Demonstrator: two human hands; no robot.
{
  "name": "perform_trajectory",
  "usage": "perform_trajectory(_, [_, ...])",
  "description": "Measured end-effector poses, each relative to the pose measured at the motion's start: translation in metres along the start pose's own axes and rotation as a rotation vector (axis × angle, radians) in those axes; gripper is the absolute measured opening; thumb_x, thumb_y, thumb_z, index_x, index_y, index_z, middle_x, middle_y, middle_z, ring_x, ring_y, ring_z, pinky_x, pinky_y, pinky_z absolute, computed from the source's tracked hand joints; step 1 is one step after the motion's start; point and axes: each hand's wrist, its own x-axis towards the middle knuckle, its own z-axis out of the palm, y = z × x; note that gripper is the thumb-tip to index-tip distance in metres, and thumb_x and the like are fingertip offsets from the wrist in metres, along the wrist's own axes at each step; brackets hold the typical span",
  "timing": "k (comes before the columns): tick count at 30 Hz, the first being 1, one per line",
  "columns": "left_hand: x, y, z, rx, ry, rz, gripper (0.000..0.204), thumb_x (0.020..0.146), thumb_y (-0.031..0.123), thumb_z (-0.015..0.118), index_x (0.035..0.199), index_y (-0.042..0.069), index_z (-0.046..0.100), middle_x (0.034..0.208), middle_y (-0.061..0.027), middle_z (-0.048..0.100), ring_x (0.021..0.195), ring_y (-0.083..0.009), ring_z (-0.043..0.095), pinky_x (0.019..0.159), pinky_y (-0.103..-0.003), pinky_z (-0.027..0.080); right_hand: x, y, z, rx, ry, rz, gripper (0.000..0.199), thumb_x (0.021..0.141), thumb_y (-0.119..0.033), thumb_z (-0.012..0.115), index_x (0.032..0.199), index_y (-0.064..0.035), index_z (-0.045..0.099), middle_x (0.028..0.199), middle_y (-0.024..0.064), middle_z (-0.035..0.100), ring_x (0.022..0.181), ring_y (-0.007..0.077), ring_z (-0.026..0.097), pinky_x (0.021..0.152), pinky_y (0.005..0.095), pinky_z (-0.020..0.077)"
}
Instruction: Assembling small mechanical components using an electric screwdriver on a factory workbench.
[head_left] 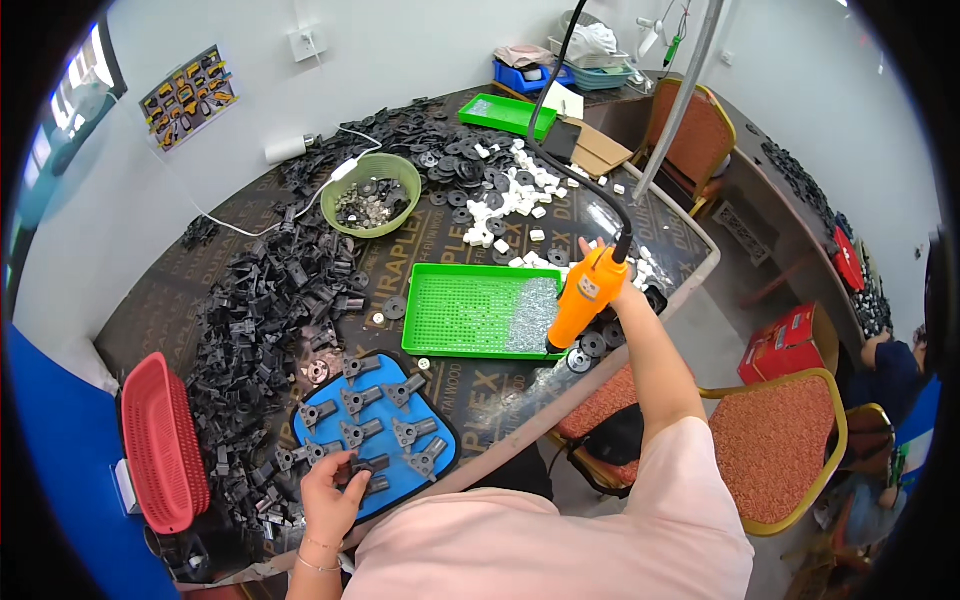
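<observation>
a: what do we observe at the left hand point(332, 492)?

b: we see thumb and fingertips set about a dark plastic part point(373, 465), which lies on the blue mat point(400, 475); whether they grip it or merely touch it, we cannot tell.

a: and the right hand point(622, 290)?

b: we find it wrapped around an orange corded tool point(583, 300), mostly hidden behind the casing. the tool slants over the right end of a green tray point(450, 310), its narrow tip down by the near right corner; we cannot confirm contact. a black cable point(624, 215) rises from its upper end.

a: what lies next?

b: on the mat, we note similar dark parts point(360, 400) in loose rows. in the tray, small silver pieces point(535, 310) gather just left of the tool.

a: and farther out?

b: left of the mat, we see a broad heap of dark parts point(250, 330), then stacked red baskets point(165, 450). beyond the tray lie white pieces point(490, 215) and black discs point(460, 165), near a round green basket point(400, 172).
</observation>
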Motion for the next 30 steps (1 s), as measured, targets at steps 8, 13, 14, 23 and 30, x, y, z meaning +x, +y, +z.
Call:
perform_trajectory(8, [-0.006, 0.003, 0.001, 0.02, 0.039, 0.019, 0.028, 0.073, 0.0, 0.073, 0.1, -0.001, 0.064, 0.082, -0.002, 0.062, 0.069, -0.0069, 0.056, 0.064, -0.021, 0.047, 0.015, -0.005, 0.019, 0.019, 0.349, -0.237, 0.053, 0.079, -0.033, 0.059, 0.125, -0.0073, 0.049, 0.13, 0.017, 0.043, 0.115, 0.0364, 0.044, 0.088, 0.0523, 0.0413])
perform_trajectory(13, [0.002, 0.016, 0.001, 0.05, 0.008, 0.004, 0.031, 0.072, 0.008, 0.075, 0.101, 0.002, 0.065, 0.085, -0.0098, 0.063, 0.07, -0.0164, 0.061, 0.068, -0.027, 0.05, 0.038, 0.024, 0.048, 0.35, 0.639, -0.19, 0.024, 0.069, -0.032, 0.073, 0.085, -0.0154, 0.065, 0.088, 0.0131, 0.062, 0.081, 0.0334, 0.061, 0.072, 0.046, 0.0481])
perform_trajectory(14, [0.003, 0.018, 0.001, 0.054, -0.009, 0.023, 0.031, 0.072, 0.008, 0.075, 0.101, 0.002, 0.065, 0.085, -0.0101, 0.063, 0.07, -0.0173, 0.061, 0.068, -0.027, 0.051, 0.039, 0.032, 0.046, 0.218, 0.642, -0.207, 0.024, 0.07, -0.033, 0.073, 0.084, -0.0152, 0.065, 0.087, 0.0138, 0.062, 0.08, 0.0338, 0.061, 0.073, 0.0459, 0.0481])
perform_trajectory(23, [-0.006, 0.008, 0.0, 0.011, -0.064, -0.011, 0.033, 0.074, 0.004, 0.073, 0.104, -0.002, 0.062, 0.092, -0.0083, 0.059, 0.077, -0.0136, 0.063, 0.068, -0.026, 0.052, 0.005, -0.028, 0.002, 0.063, 0.49, -0.251, 0.033, 0.079, -0.039, 0.068, 0.098, -0.012, 0.065, 0.099, 0.0181, 0.061, 0.096, 0.0359, 0.056, 0.084, 0.0456, 0.0448])
perform_trajectory(30, [0.01, 0.016, 0.022, 0.162, -0.043, 0.069, 0.028, 0.08, 0.004, 0.065, 0.107, 0.001, 0.059, 0.096, -0.014, 0.054, 0.074, -0.0255, 0.063, 0.064, -0.032, 0.053, 0.022, 0.022, 0.003, 0.445, 0.553, -0.274, 0.032, 0.085, -0.024, 0.065, 0.112, -0.0065, 0.062, 0.107, 0.0131, 0.062, 0.099, 0.0246, 0.058, 0.088, 0.0334, 0.044])
